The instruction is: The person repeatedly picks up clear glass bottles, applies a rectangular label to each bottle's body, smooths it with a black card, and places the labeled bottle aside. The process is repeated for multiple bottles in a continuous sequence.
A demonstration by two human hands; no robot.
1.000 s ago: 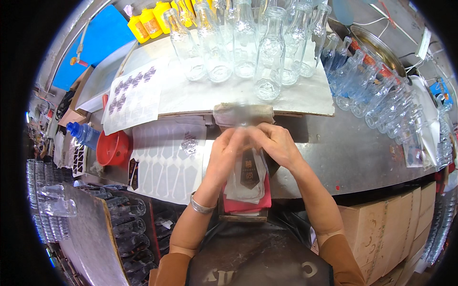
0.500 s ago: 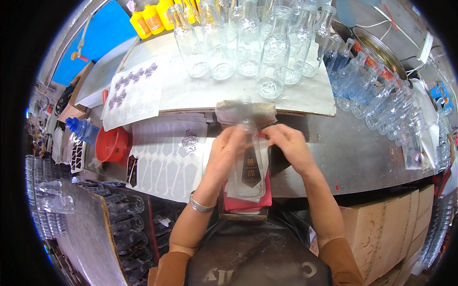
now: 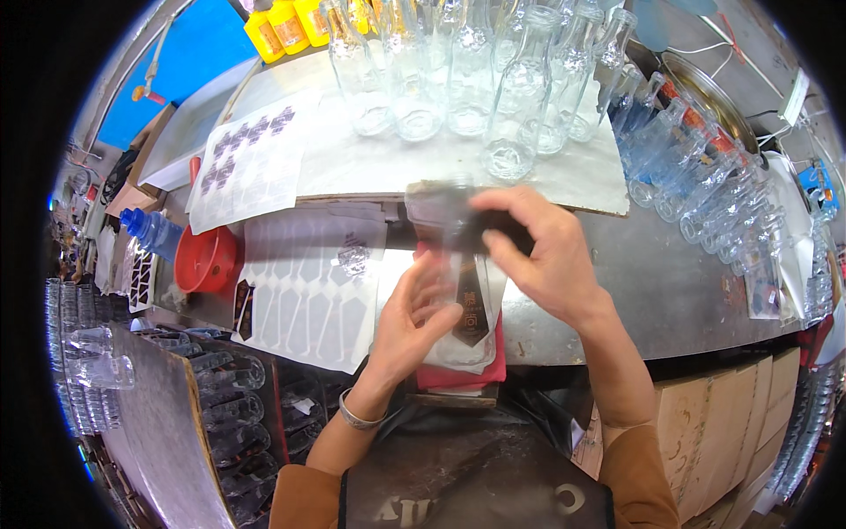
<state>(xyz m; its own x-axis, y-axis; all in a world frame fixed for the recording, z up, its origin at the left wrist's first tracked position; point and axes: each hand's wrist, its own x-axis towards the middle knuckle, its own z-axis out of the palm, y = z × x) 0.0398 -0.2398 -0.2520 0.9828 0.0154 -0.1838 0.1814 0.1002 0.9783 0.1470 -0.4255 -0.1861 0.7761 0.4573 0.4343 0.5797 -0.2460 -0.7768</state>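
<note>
A clear glass bottle (image 3: pixel 460 280) lies on its side on a red cloth (image 3: pixel 458 377) at the near edge of the metal table (image 3: pixel 670 291). A dark shield-shaped label (image 3: pixel 471 319) sits on its body. My left hand (image 3: pixel 412 319) cups the bottle from the left, fingers against the glass. My right hand (image 3: pixel 539 256) is over the bottle's far end, near the neck, and pinches a dark label strip (image 3: pixel 493 233) across it. The bottle's neck is mostly hidden behind my right fingers.
A white backing sheet (image 3: pixel 304 295) with peeled-out slots lies left of the bottle, and a sheet of dark labels (image 3: pixel 251 159) lies beyond it. Behind stand several empty glass bottles (image 3: pixel 458 79); more lie at the right (image 3: pixel 705 185). A red funnel (image 3: pixel 204 260) and cardboard boxes (image 3: pixel 731 414) are nearby.
My right hand has lifted off the bottle's body and moved up toward its far end, now with a dark strip in its fingers. My left hand stays on the bottle's side.
</note>
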